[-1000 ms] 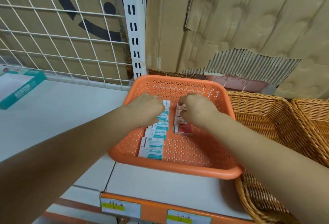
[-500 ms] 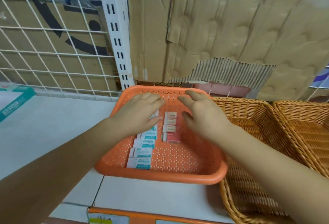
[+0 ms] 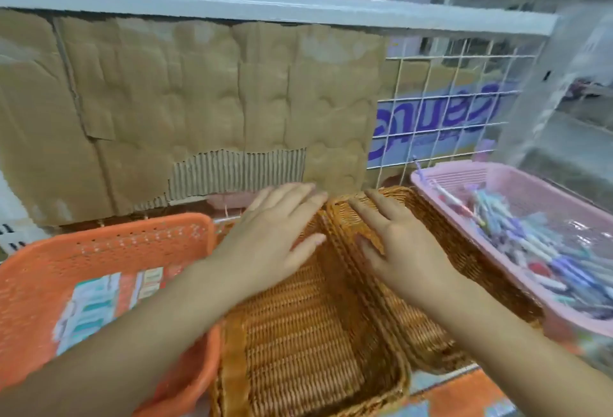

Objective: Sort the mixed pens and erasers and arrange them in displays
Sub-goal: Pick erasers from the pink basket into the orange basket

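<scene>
The person's left hand and right hand are both stretched forward over two woven wicker baskets that sit side by side on the shelf. Each hand has its fingers straight and slightly fanned, palm down, and neither holds anything. The left hand lies above the rear right corner of the left wicker basket, its fingertips reaching the spot where the two wicker rims meet. The right hand lies above the rear left part of the right wicker basket. The blur makes it impossible to tell whether either hand rests on the weave or only hangs over it. No pen or eraser shows inside either wicker basket. The erasers lie in the orange plastic basket at the left, just beside the left wicker basket — small packets in rows, most with teal and white wrappers, too smeared to read or count. The pens lie in a loose heap in the pink plastic basket at the right, next to the right wicker basket — mostly pale blue and purple barrels, with a touch of red among them. Behind the baskets stands a sheet of dented brown cardboard with its outer layer torn away low down, showing the ribs. To the right of it a white wire grid covers purple lettering. An upper shelf runs across the top of the view.
</scene>
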